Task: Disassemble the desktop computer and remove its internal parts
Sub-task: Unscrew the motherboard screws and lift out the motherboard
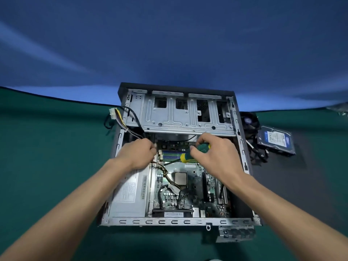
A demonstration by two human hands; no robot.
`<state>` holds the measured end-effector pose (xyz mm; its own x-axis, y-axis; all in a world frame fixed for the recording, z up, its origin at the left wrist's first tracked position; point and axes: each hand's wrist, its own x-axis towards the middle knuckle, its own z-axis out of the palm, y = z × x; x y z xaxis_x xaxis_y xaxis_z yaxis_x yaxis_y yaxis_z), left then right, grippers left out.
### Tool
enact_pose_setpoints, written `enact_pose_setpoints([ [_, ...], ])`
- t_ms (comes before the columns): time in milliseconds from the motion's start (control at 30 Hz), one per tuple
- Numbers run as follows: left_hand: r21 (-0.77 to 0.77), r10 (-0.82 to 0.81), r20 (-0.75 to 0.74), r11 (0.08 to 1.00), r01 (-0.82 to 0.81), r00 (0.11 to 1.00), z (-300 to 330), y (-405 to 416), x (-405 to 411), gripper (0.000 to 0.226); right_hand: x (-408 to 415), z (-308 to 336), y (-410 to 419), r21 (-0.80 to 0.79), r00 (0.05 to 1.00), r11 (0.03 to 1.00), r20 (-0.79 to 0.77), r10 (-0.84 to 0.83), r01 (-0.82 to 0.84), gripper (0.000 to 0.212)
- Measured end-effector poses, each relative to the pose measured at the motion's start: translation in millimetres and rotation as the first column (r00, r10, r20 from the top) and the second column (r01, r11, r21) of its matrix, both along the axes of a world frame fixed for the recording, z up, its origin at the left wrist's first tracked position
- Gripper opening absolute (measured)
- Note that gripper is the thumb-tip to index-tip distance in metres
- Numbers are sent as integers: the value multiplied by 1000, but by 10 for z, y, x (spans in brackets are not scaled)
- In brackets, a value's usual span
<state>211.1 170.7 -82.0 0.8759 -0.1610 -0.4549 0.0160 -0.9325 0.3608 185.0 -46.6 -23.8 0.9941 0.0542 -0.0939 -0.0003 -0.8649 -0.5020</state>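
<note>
1. We see the desktop computer case (180,157) lying on its side, open, on a green-covered desk (47,147), near the middle of the view. A blue backdrop (169,44) rises behind it.

2. Inside, the motherboard (190,189) sits exposed with the bare processor (180,178) near its centre. The silver power supply (130,194) occupies the left side of the case. The metal drive cage (186,113) spans the far end.

3. Our right hand (218,155) has its fingers wrapped round the green-and-yellow handle of a screwdriver (194,152). The dark shaft angles down and left over the memory slots (173,155); we cannot make out where its tip lands.

4. Our left hand (139,153) is at the far left edge of the motherboard, beside the power supply, fingers curled inward. What they hold, if anything, is hidden behind the knuckles; we cannot tell.

5. A bundle of coloured wires with a white connector (113,113) hangs out over the case's left wall.

6. A hard drive (275,140) lies on the desk to the right of the case, well apart from it, with a black fan (248,120) and loose cables (258,153) between.

7. A small metal bracket (235,233) rests on the desk just beside the near right corner of the case.
</note>
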Motion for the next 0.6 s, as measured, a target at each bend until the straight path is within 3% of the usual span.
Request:
enact_pose_setpoints([
  [267, -27, 252, 317, 966, -257, 914, -71, -106, -49, 27, 149, -124, 217, -87, 992, 988, -15, 126, -127, 20],
  [600, -126, 320, 361, 948, -294, 876, -27, -99, -91, 28, 185, -227, 337, -124, 976, 968, -31, 217, -220, 21],
])
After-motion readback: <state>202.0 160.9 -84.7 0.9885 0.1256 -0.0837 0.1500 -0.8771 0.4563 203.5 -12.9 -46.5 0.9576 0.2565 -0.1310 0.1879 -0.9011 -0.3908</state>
